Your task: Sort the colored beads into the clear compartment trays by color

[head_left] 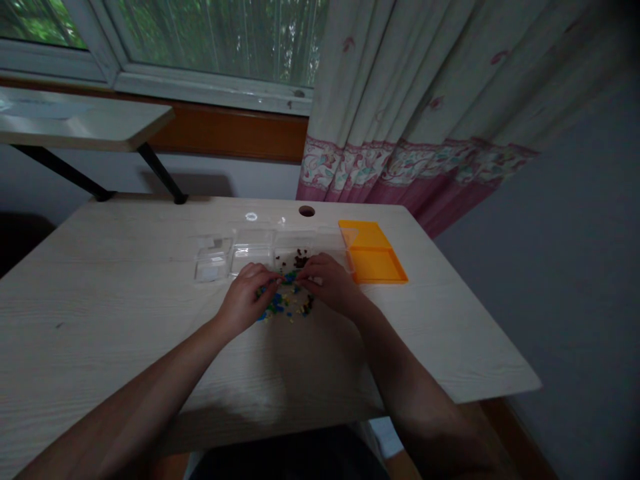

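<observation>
A heap of small coloured beads (286, 305), blue, green, yellow and dark, lies on the light wooden table (125, 313). My left hand (249, 292) rests at the heap's left edge with its fingers curled down onto the beads. My right hand (327, 280) covers the heap's right side, fingers bent and pinched together over the beads. What either hand holds is too small to make out. Just behind the hands stands a clear plastic compartment tray (250, 257); one compartment holds dark brown beads (301, 259).
An orange lid (373, 253) lies open to the right of the tray. A round cable hole (307, 211) is at the table's back edge. A second desk (75, 123) stands at the back left under the window. A flowered curtain (425, 133) hangs at the back right.
</observation>
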A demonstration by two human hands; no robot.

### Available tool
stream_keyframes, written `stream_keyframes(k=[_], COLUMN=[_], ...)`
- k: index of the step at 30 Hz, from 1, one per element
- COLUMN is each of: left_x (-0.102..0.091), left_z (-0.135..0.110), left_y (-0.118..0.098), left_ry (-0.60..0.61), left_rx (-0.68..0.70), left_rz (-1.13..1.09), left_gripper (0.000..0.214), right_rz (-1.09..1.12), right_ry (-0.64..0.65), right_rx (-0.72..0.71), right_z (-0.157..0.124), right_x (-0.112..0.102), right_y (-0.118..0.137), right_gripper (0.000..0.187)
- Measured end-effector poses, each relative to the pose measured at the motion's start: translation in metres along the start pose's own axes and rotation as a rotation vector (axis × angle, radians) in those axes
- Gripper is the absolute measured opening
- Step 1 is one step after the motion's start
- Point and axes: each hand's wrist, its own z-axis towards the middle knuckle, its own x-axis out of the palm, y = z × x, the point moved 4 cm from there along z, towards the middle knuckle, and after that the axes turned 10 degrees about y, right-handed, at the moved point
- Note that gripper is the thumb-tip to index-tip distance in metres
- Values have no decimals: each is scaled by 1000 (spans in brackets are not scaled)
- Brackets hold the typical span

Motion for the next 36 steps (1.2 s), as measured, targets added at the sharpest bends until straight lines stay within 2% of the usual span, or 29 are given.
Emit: stream_keyframes(k=[4, 11, 24, 28, 31, 36], left_x=[1, 1, -1, -5, -6, -5], left_z=[1, 1, 1, 1, 1, 1], left_y=[-2, -5, 5, 5, 4, 2], left_ry=[23, 51, -76, -126, -131, -126], left_rx=[9, 41, -39, -82, -96, -72], left_rz=[7, -43, -240, -288, -297, -307], left_gripper=[27, 29, 23, 23, 24, 25], right_rz=[53, 30, 65, 149, 195, 213], right_ry=[-79, -134, -195, -241, -218, -145], right_rx=[-58, -115, -131, -55, 13, 3], right_z=[0, 2, 2, 1, 2, 4], right_x=[1, 6, 12, 9, 11, 20], right_y=[7, 18, 19, 18, 17, 20], right_gripper=[5, 7, 16, 17, 20, 15])
